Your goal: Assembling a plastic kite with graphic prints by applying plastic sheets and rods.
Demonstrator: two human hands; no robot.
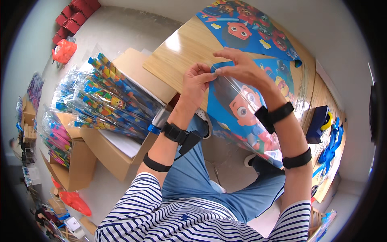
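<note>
Down at centre frame, our left hand (196,82) and right hand (241,68) pinch the top edge of a cartoon kite (242,117) in clear film, draped off the table (181,48) edge. We judge it light, floppy and slippery; grip the corners. Left: bagged kites (109,101) on brown boxes (105,157). Upper left: red packs (74,18).

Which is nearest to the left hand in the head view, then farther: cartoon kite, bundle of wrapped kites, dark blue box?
1. Cartoon kite: pinched at its top edge by the left hand.
2. Bundle of wrapped kites: left, on the cardboard boxes.
3. Dark blue box: far right, on the table.
</note>
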